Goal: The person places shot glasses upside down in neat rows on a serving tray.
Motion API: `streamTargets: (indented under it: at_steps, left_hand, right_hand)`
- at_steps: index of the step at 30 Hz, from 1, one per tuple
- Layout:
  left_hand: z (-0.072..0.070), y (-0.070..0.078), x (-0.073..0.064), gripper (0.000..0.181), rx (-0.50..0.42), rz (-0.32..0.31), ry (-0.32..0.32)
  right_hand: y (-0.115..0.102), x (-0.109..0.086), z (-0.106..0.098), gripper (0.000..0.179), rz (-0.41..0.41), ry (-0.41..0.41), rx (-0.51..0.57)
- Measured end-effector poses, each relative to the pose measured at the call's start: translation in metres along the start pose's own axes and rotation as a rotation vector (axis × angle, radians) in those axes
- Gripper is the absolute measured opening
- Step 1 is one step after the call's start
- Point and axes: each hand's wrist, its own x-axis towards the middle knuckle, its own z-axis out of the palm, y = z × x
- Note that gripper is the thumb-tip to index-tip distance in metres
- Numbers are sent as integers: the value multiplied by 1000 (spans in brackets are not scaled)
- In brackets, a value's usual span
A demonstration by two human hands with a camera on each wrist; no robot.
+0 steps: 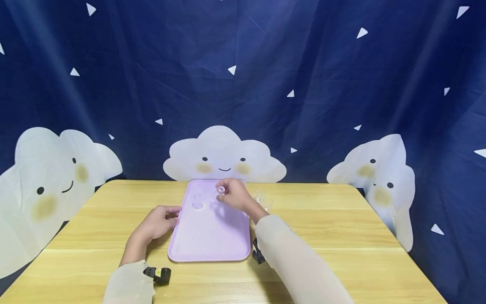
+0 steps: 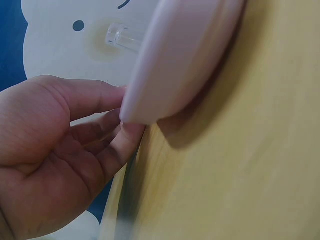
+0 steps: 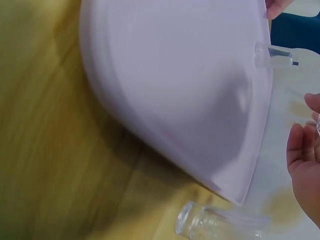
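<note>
A pale purple tray (image 1: pixel 209 242) lies on the table. My left hand (image 1: pixel 155 223) is at its left edge, and the left wrist view shows the fingers pinching the rim (image 2: pixel 142 100). Over the far right part of the tray, my right hand (image 1: pixel 238 196) grips a small clear glass (image 1: pixel 221 189) between thumb and fingers; most of that glass is hidden by the hand. Another clear glass (image 1: pixel 198 205) stands on the tray's far left part, upright, and shows in the right wrist view as a clear tumbler (image 3: pixel 275 56).
Several clear glasses (image 1: pixel 268 203) stand on the wooden table (image 1: pixel 322 236) just right of the tray, partly behind my right forearm. One glass (image 3: pixel 217 223) shows near the tray corner in the right wrist view. A dark blue curtain (image 1: pixel 265 105) with clouds hangs behind the table.
</note>
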Motion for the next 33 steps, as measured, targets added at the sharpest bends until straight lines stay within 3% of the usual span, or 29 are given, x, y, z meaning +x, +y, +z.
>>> streamTargets:
  at_steps: [8, 22, 33]
  left_hand:
    - [0, 0, 1, 40, 0, 7, -1]
    - [1, 0, 2, 40, -10, 15, 14]
    - [1, -2, 0, 40, -10, 10, 13]
  right_hand:
    - [3, 1, 10, 30, 52, 34, 118]
    - [9, 4, 26, 26, 72, 65, 127]
    - [9, 7, 38, 27, 81, 40, 135]
